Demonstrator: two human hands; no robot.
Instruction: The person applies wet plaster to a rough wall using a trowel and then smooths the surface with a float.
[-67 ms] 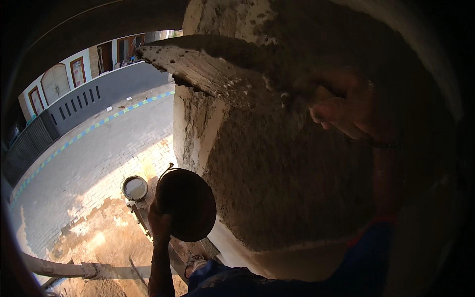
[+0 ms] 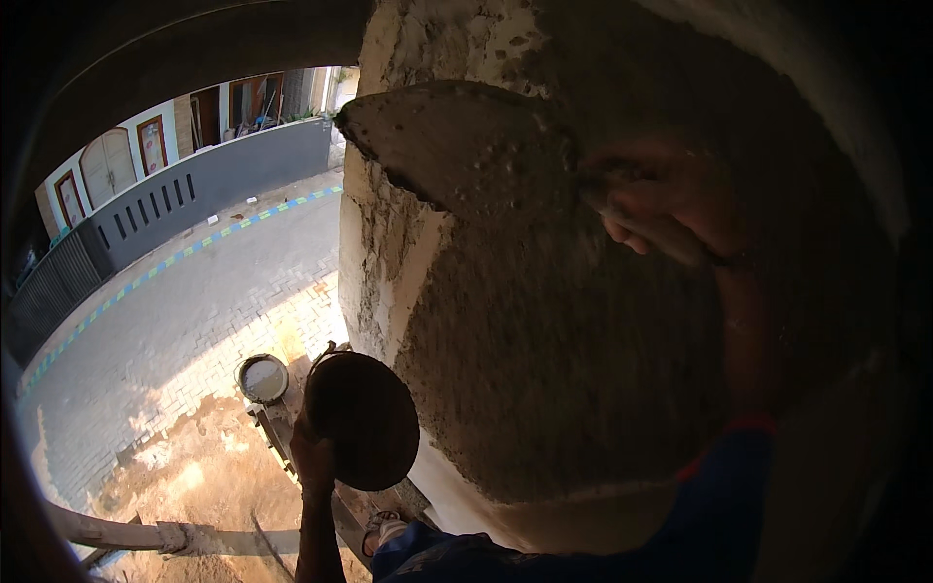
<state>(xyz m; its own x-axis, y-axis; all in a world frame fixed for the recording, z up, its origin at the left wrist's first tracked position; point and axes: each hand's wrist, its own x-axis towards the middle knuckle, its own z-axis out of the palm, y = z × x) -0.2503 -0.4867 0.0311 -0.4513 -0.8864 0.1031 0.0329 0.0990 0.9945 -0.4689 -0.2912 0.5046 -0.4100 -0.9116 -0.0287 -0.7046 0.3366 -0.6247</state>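
Note:
My left hand (image 2: 313, 455) is closed on the rim of a dark round bucket (image 2: 365, 420), held tilted low in front of me; its inside is too dark to make out. Up at the right, my right hand (image 2: 653, 206) is wrapped round the handle of a trowel (image 2: 462, 146). The trowel's broad, pointed blade is smeared with mortar and points left across the wall corner. Behind it is a wall (image 2: 544, 360) with rough, dark wet-looking plaster. Shadow hides where the blade meets the wall, so contact cannot be told.
A pail of pale grey liquid (image 2: 263, 378) stands below on a plank support (image 2: 277, 428). A pole (image 2: 117, 528) crosses the lower left above sandy ground. My sandalled foot (image 2: 381, 530) is on boards beside the wall. Beyond lie a paved street (image 2: 165, 321) and a grey fence (image 2: 224, 170).
The trowel has moved right and its blade has turned, showing a broader, darker face. My right hand has shifted slightly left. The bucket has dropped a little.

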